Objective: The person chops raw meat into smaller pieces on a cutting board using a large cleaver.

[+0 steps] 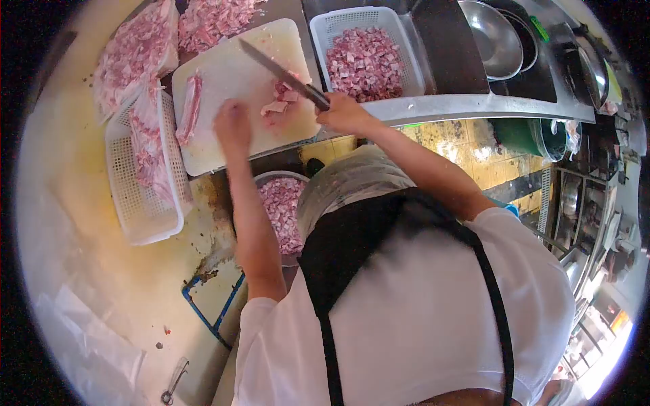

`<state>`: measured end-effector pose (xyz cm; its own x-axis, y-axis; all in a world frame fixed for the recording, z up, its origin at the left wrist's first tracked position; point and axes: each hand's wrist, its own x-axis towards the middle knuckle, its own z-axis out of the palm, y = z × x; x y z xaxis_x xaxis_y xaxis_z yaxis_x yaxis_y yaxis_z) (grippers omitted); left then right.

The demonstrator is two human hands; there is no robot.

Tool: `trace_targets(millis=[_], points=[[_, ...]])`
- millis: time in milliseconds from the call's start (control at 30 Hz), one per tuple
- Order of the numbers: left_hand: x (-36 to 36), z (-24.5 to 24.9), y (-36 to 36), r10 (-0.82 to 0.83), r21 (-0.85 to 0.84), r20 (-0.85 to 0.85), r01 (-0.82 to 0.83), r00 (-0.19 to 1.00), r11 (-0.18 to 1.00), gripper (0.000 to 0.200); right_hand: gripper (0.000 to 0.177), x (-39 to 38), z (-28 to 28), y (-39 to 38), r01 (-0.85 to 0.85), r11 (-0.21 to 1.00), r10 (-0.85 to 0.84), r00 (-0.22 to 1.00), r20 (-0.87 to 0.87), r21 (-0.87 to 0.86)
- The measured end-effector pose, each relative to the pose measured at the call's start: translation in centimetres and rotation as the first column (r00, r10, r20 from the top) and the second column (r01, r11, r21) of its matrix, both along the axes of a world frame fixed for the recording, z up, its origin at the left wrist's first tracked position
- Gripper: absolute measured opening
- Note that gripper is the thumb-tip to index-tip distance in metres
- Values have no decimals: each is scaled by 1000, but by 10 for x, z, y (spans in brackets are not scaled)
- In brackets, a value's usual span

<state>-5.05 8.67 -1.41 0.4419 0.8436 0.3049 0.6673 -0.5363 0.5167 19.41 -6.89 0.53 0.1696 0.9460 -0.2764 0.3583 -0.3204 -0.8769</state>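
My right hand (344,115) is wrapped round the dark handle of a long kitchen knife (274,68). The blade slants up and left over a white cutting board (223,68). Under and beside the blade lie a few cut pieces of raw meat (277,103), pink with pale fat. My left hand (233,124) hovers over the board's middle, left of those pieces; its fingers look curled but are blurred, and nothing shows in them. Near the board's left edge rests a long strip of raw meat (191,109), apart from my left hand.
Diced meat fills a white basket (414,78) at right and a round bowl (252,177) below the board. A meat slab (139,51) and trimmings (211,21) lie at far left. Another white basket (172,145) holds meat strips. Metal bowls (493,40) stand at right.
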Motion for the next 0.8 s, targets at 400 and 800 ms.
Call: trace_targets(millis=[400,800], points=[[52,-4,-43,-21,-121,-232,-8,972,993,24,22,35,3,-4,70,995,-76,995,66,77],[46,6,-75,60,-175,120,-39,991,984,30,24,10,-33,25,-100,994,92,984,150,44]])
